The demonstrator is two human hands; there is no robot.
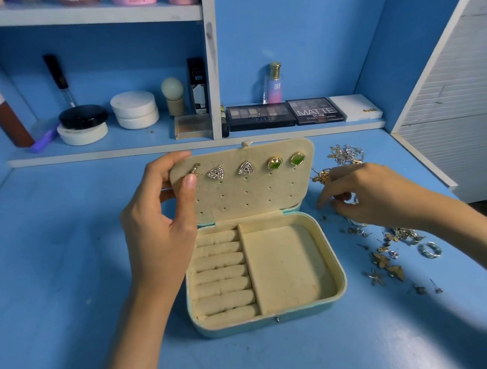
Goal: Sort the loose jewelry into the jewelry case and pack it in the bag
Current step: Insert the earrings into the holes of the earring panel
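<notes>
The open jewelry case (271,316) is set on the blue surface (60,275), its lid (247,196) stood upright at the far side. The lid's upper left corner is gripped by the left hand (160,228): the fingers (169,160) are curled over the top edge and behind it, and the thumb is pressed on the padded front, just beside a small gold earring (195,168) pinned in the top row. Further right in that row, two triangular stone-set studs (215,172) and two green-stone earrings (274,162) are pinned.

In the base, ring rolls (222,276) are seen on the left and a plain padded compartment (286,266) on the right.

The right hand (373,193) is lowered into the loose jewelry (386,242) scattered on the surface right of the case. Its fingers are bent downward and drawn close together, one fingertip touching the surface. Whether a piece is pinched cannot be told, since the hand is blurred. Tangled chains (345,153) lie at the far end of the scatter and a silver ring (430,250) nearer.

Eyeshadow palettes (260,115) and a perfume bottle (274,83) are kept on the shelf behind
</notes>
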